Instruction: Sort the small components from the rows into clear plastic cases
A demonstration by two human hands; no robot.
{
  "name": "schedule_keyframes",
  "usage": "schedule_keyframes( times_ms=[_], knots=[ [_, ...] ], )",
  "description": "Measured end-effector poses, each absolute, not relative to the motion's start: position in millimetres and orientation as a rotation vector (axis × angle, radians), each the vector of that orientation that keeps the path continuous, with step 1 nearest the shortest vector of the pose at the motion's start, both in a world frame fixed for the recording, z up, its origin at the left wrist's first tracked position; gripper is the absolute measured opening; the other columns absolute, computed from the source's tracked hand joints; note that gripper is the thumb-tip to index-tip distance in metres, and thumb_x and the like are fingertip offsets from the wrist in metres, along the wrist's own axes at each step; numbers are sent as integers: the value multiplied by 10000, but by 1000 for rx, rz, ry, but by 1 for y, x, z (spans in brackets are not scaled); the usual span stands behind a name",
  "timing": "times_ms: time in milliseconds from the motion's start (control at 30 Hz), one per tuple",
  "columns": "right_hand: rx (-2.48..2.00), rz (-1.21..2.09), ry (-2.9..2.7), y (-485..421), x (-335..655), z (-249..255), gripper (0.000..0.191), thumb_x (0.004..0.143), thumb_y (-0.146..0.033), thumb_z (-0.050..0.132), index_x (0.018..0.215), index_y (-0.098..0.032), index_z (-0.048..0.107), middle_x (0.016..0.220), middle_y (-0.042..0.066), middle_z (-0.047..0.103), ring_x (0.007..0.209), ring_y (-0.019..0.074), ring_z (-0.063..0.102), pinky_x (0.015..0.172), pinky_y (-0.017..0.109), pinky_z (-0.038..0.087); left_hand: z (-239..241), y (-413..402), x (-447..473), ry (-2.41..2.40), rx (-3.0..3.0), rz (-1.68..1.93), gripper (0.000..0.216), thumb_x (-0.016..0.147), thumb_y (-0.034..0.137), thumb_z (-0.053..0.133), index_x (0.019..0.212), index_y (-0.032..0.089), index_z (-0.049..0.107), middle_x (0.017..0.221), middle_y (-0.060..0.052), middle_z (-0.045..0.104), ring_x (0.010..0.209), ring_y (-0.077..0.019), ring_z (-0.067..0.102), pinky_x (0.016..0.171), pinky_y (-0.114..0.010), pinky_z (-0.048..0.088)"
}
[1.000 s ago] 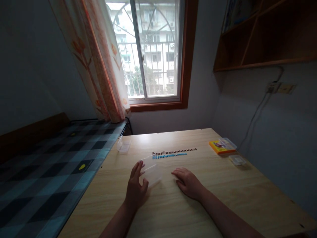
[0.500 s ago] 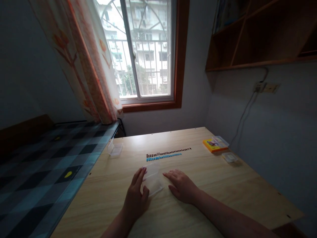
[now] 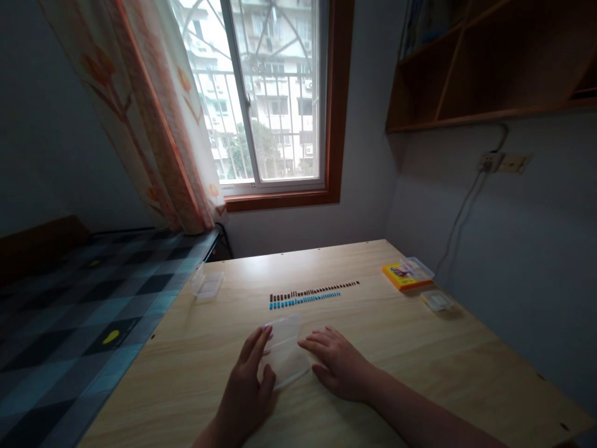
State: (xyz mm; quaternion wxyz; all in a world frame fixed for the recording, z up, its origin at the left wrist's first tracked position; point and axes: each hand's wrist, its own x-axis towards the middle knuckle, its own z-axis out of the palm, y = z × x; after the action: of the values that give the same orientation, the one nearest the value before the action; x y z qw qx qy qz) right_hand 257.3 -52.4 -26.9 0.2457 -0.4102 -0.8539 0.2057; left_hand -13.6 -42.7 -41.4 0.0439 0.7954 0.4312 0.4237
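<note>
A clear plastic box [image 3: 285,358] is on the table in front of me, between my hands. My left hand [image 3: 249,373] holds its left side, with the fingers along the far part and the thumb at the near part. Stretched-out fingers of my right hand [image 3: 338,364] reach the box's right edge; whether they press on it I cannot tell. Beyond the box run two rows of small pieces, a dark brown row [image 3: 317,290] and a blue row [image 3: 303,300], both slanting away to the right.
Another clear plastic box [image 3: 208,285] stands open at the table's left edge. An orange-yellow box [image 3: 405,274] and a small clear case [image 3: 437,301] lie by the right edge. A checked bed [image 3: 93,323] adjoins the wooden table [image 3: 396,336] on the left.
My right hand has moved left, closing the gap to the clear plastic box. My left hand keeps its place at the box's left side. The whole view has shifted slightly.
</note>
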Motion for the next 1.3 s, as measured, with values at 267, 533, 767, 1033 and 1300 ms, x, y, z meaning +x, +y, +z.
schedule_keyframes(
  times_ms=[267, 533, 767, 1033, 1300],
  knots=[
    [-1123, 627, -2328, -54, 259, -26, 547, 901, -229, 567, 1438, -330, 557, 1463, 69, 590, 1397, 299, 489, 1223, 582, 226, -38, -49, -11, 1317, 2482, 1213, 577, 935, 221, 503, 1512, 240, 495, 1475, -134, 547, 1339, -320, 567, 1083, -496, 545],
    [-1137, 636, -2341, -55, 260, -23, 575, 861, -171, 574, 1415, -323, 583, 1471, 70, 585, 1404, 296, 483, 1221, 578, 229, -36, -48, -9, 1294, 2489, 1204, 523, 966, 216, 489, 1488, 243, 502, 1455, -132, 554, 1303, -288, 596, 984, -407, 612],
    [-1141, 634, -2348, -55, 261, -19, 532, 851, -173, 592, 1369, -288, 629, 1456, 94, 597, 1376, 288, 513, 1213, 581, 245, -18, -53, -2, 1259, 2538, 1211, 282, 973, 186, 481, 1183, 221, 667, 1399, -134, 580, 1247, -255, 624, 1009, -404, 583],
    [-1079, 682, -2240, -51, 263, -27, 434, 818, -100, 537, 1174, -264, 722, 1376, 100, 659, 1325, 262, 571, 1201, 572, 255, -9, -52, -13, 1268, 2359, 1458, 242, 947, 176, 463, 881, 218, 692, 1205, -91, 657, 1119, -219, 659, 932, -342, 577],
    [-1052, 815, -2191, -49, 265, -24, 178, 940, -273, 548, 1010, -255, 711, 1212, 62, 739, 1305, 275, 584, 1180, 597, 241, -27, -3, -27, 1674, 1986, 1336, 258, 855, 314, 494, 953, 168, 683, 938, -93, 716, 800, -237, 711, 697, -362, 604]
  ],
)
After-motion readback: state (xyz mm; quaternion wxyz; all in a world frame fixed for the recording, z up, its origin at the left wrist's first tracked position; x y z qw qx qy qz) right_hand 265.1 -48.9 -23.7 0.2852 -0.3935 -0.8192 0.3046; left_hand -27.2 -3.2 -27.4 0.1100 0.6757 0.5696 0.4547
